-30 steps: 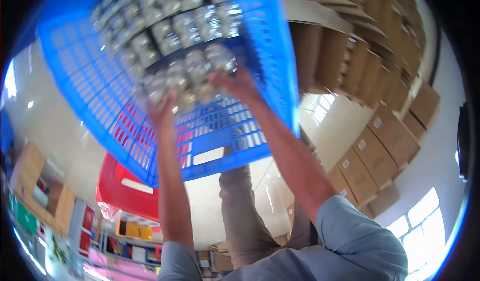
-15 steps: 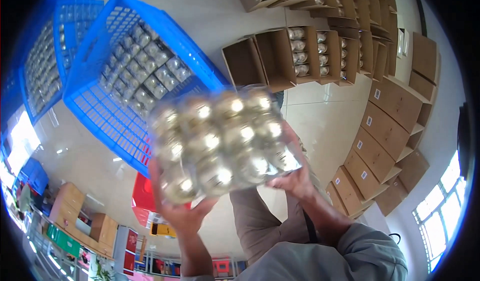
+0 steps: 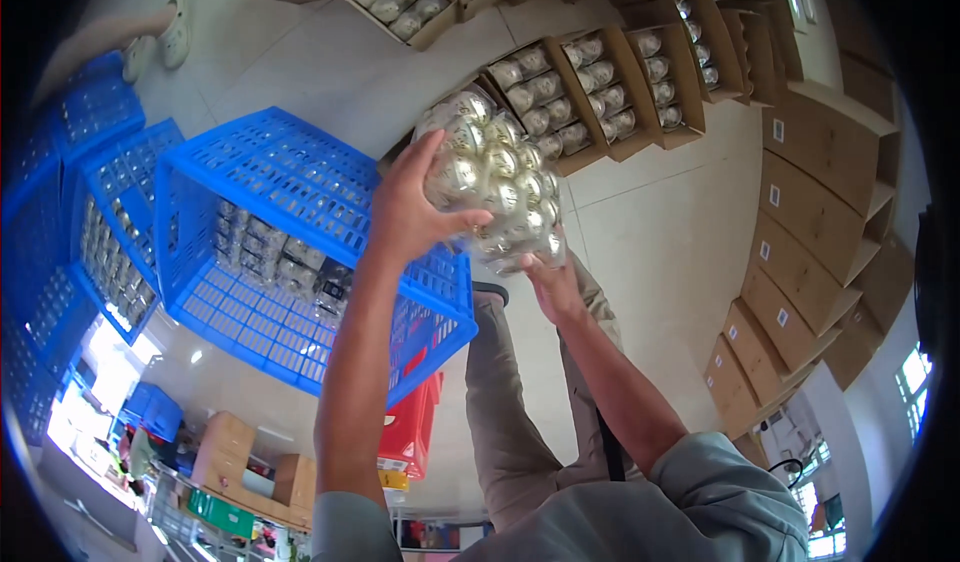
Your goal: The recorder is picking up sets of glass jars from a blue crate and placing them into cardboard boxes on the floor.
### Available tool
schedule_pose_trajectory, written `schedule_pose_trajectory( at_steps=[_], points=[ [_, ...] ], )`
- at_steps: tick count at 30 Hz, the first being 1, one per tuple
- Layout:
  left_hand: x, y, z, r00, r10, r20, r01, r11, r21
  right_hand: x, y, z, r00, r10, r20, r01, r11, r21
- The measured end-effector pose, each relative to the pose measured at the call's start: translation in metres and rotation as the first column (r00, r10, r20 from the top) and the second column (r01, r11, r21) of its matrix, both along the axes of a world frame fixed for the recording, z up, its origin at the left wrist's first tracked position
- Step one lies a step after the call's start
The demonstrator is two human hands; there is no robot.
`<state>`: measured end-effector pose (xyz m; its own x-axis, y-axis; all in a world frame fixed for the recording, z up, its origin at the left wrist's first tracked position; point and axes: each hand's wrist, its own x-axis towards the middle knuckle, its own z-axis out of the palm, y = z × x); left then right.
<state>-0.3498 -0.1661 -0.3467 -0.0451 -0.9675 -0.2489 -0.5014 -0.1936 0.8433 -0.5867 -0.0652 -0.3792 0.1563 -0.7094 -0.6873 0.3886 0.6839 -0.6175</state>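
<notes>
A clear plastic pack of shiny gold balls (image 3: 497, 174) is held between my two hands, tilted. My left hand (image 3: 415, 207) grips its left side with the thumb across the front. My right hand (image 3: 553, 287) supports its lower right corner; the fingers are partly hidden behind the pack. The pack is at the near end of a row of open cardboard boxes, in front of a brown flap (image 3: 396, 152) that is mostly covered. Beside it, an open box (image 3: 540, 102) holds similar balls. Left of my forearm stands a blue plastic crate (image 3: 275, 147) containing more packs (image 3: 262, 247).
More filled cardboard boxes (image 3: 600, 87) continue to the right and back. Closed cartons (image 3: 815, 212) are stacked at the right. Other blue crates (image 3: 110, 192) stand at the far left, near another person's foot (image 3: 176, 37). A red bin (image 3: 408, 427) is below the crate.
The pack has moved away from me, up and slightly right, from beside the crate to the row of boxes, and has turned. The view has shifted too. Both hands still hold it.
</notes>
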Motion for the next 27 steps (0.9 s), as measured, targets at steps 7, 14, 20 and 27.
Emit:
schedule_pose_trajectory(
  at_steps=[7, 14, 20, 27],
  points=[
    [0.017, -0.012, -0.083, 0.965, -0.049, -0.256, 0.116, 0.961, 0.252, 0.021, 0.011, -0.040, 0.993, -0.098, -0.064, 0.104, 0.990, 0.097],
    [0.036, -0.030, -0.125, 0.989, -0.052, -0.141, 0.097, 0.937, 0.335, 0.027, -0.007, -0.072, 0.991, -0.017, -0.136, 0.028, 0.997, 0.075],
    [-0.015, -0.046, -0.124, 0.923, 0.093, 0.373, -0.054, 0.992, -0.114, 0.017, -0.006, -0.123, 0.750, 0.101, -0.654, 0.049, 0.977, 0.206],
    [-0.018, 0.008, -0.097, 0.902, 0.391, 0.184, -0.379, 0.920, -0.098, 0.019, -0.026, -0.118, 0.690, 0.205, -0.694, -0.172, 0.978, 0.118]
  ],
)
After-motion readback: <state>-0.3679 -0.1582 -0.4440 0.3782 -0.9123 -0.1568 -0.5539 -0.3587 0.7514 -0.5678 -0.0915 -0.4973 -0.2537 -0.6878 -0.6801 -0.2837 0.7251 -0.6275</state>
